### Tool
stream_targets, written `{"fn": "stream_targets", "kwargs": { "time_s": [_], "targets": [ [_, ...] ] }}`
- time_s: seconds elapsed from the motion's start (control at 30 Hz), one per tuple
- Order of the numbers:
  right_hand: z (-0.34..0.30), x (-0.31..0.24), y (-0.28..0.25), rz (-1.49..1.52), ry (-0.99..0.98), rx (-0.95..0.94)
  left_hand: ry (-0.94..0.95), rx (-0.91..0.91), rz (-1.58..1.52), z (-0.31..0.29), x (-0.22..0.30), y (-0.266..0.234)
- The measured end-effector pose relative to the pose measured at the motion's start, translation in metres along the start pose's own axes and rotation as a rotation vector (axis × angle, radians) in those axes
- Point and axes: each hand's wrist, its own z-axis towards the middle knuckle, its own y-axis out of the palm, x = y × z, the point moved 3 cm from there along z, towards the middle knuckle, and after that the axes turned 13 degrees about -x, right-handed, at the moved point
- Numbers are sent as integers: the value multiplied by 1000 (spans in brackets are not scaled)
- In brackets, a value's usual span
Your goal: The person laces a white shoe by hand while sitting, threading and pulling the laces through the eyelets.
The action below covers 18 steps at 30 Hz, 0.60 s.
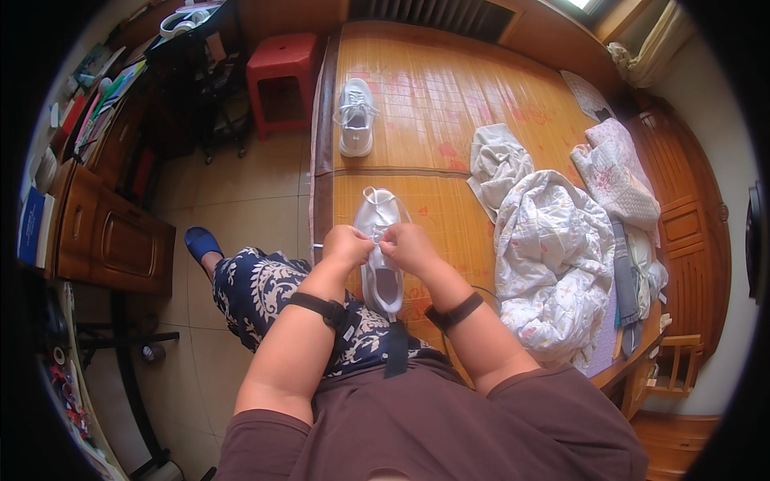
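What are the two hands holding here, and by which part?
Both the left hand and the right hand grip the near white sneaker at its laces, over the middle of the shoe, which lies on the bamboo mat.

Single head view: the camera sits on your head and looks steeply down past your chest. Your forearms enter from the lower edge. It is close to your lap and the bed's (pixel 449 88) near edge. The fisheye bends the floor (pixel 241 192) and far walls toward the rim.
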Motion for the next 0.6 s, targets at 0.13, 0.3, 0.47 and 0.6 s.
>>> {"fn": "stream_targets", "kwargs": {
  "time_s": [0.13, 0.3, 0.47, 0.6],
  "targets": [
    [4, 3, 1, -16, -15, -14, 3, 0, -3, -1, 1, -1],
    [9, 15, 4, 84, 20, -24, 46, 28, 103, -12, 12, 0],
    [6, 21, 14, 383, 181, -27, 68, 46, 139, -16, 14, -1],
    [8, 30, 20, 399, 191, 23, 62, 32, 113, -12, 13, 1]
  ]
}}
